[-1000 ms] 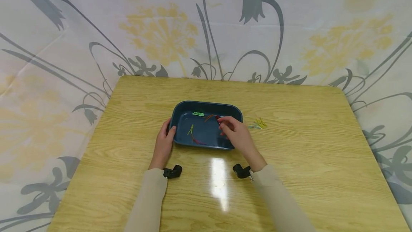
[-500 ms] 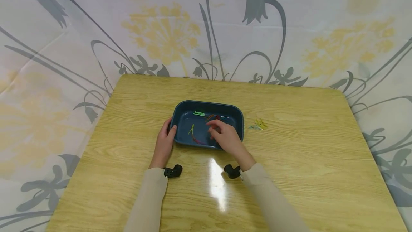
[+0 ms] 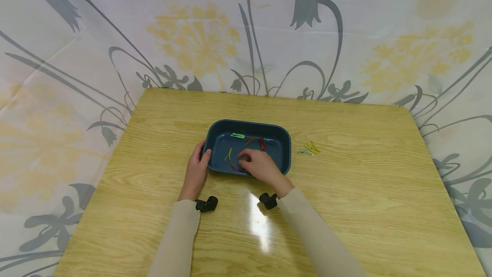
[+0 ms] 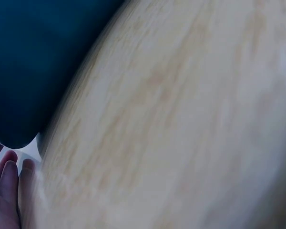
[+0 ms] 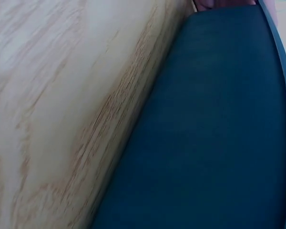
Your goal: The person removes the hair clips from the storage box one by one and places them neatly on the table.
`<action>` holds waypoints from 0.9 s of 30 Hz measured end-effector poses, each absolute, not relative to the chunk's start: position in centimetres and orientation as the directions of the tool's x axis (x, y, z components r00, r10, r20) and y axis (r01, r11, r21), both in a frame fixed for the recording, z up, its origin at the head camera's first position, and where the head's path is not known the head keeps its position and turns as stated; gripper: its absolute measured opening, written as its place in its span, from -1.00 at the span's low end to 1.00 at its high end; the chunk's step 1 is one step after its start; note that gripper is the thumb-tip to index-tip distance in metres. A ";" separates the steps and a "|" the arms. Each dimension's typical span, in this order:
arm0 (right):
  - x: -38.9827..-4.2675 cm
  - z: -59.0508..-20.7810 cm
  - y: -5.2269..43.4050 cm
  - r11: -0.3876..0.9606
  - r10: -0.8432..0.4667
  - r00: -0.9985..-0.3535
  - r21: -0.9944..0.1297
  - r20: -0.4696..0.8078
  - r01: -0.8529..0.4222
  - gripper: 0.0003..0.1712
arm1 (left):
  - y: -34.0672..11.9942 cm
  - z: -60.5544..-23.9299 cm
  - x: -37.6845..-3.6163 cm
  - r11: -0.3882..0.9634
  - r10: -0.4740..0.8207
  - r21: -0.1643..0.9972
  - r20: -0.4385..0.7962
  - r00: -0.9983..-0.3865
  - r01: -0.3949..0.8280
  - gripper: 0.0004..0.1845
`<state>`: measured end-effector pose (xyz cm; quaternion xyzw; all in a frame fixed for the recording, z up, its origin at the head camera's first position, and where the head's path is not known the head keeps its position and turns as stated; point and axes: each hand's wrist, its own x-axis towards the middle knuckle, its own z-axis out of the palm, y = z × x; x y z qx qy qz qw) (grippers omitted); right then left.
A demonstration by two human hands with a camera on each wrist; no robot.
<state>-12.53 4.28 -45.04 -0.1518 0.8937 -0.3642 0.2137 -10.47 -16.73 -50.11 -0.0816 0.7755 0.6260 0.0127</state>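
The left hand point(image 3: 197, 169) is gripping the left rim of the dark blue tray point(image 3: 284, 151), thumb curled over the edge. The tray is sitting mid-counter point(image 3: 346, 208). The right hand point(image 3: 258, 166) is reaching into the tray, fingers curled over a reddish clip point(image 3: 233, 167) beside a yellow-green one point(image 3: 228, 154); whether its grip is holding anything I cannot tell. More clips point(image 3: 309, 148) are lying on the counter just right of the tray

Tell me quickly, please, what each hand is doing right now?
Left hand: grips the blue tray rim.
Right hand: inside the tray, grasp cannot be told.
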 end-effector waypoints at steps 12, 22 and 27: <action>-13.7 -45.2 3.1 0.773 -0.438 -0.802 -0.626 -0.406 -0.105 -0.73 | -16.9 -50.0 -10.4 0.225 -0.118 0.964 -0.118 -0.986 -0.142 -0.51; -14.0 -45.8 3.1 0.822 -0.404 -0.807 -0.557 -0.430 -0.115 -0.88 | -16.7 -50.1 -10.4 0.243 -0.120 0.959 -0.123 -0.985 -0.149 -0.49; -13.9 -45.6 3.1 0.837 -0.360 -0.831 -0.540 -0.425 -0.086 -0.94 | -16.6 -49.1 -10.2 0.220 -0.113 0.963 -0.135 -0.984 -0.157 -0.51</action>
